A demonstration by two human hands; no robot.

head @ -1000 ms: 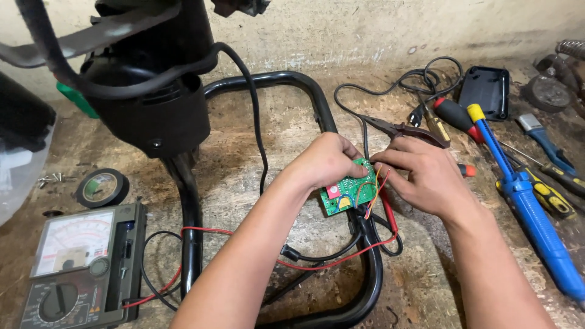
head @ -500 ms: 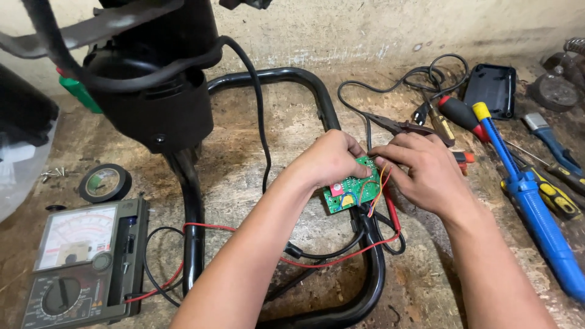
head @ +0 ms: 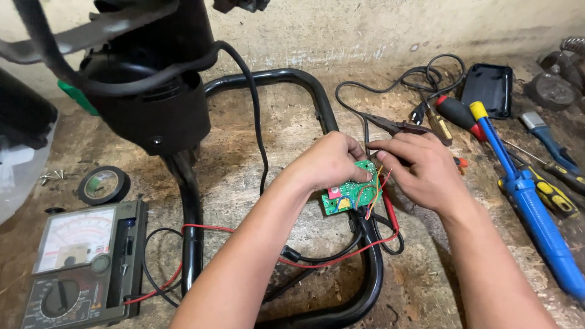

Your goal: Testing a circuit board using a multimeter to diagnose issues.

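My left hand [head: 332,161] grips a small green circuit board [head: 350,192] by its upper edge, above the black tubular frame [head: 372,268]. My right hand [head: 420,167] is at the board's right edge, fingertips pinched on the thin red and orange wires [head: 379,183] that come off it. A red probe [head: 390,216] lies just under my right hand, and its red lead [head: 329,259] runs left to the analog multimeter [head: 79,262] at the lower left.
A black motor housing [head: 146,91] on the frame stands at upper left, with a tape roll [head: 102,184] and screws beside it. Pliers [head: 396,127], screwdrivers [head: 454,113], a black cover [head: 487,90] and a blue soldering tool [head: 536,213] lie on the right.
Both hands stay on the board; my right fingers have shifted slightly along the wires at its edge. The camera view has drifted a little.
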